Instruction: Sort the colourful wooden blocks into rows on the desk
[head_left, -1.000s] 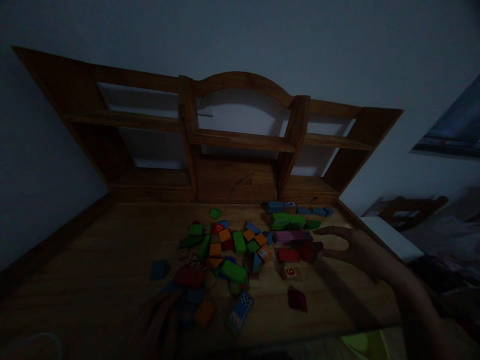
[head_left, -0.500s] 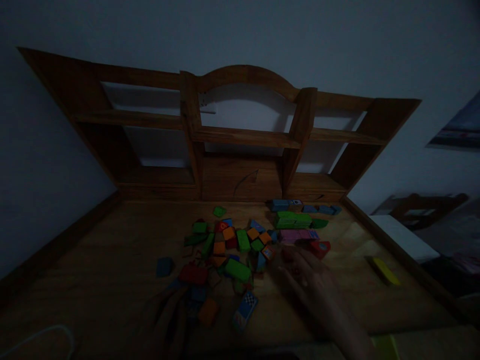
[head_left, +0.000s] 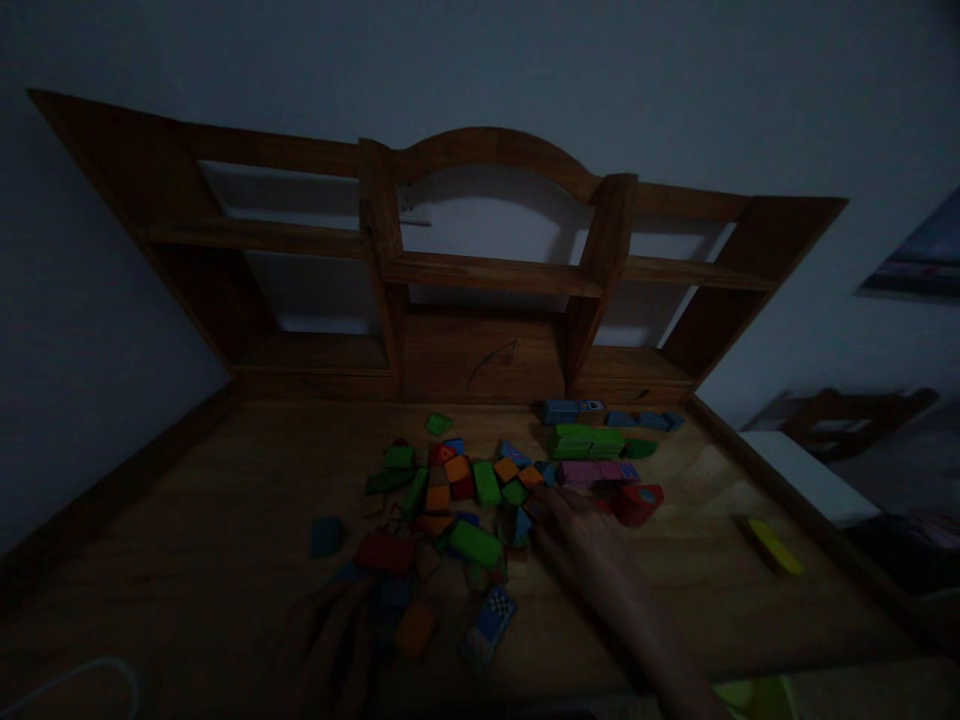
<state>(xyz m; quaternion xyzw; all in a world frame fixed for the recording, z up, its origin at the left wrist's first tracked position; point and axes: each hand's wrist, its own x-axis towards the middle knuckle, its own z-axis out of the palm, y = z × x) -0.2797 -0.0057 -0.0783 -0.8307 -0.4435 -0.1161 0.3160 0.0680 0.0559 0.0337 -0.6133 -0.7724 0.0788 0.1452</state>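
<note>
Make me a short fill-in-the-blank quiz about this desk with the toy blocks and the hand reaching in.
1. The right hand reaches into a pile of colourful wooden ____.
2. Alone near the desk's right edge lies a ____ block.
3. The blue block lying apart sits to the ____ of the pile.

Missing words: blocks; yellow; left

We count one table (head_left: pixel 187 560) and one shelf unit (head_left: pixel 480 270) at its back. One yellow block (head_left: pixel 776 546) lies apart, right. One checkered block (head_left: pixel 491 612) near the front. Back right: one blue row (head_left: pixel 604 413), one green row (head_left: pixel 592 441), one pink block (head_left: pixel 596 470). The loose heap (head_left: pixel 450 500) is too dim for a sure count. Two hands: right (head_left: pixel 585 540), left (head_left: pixel 337 630).
</note>
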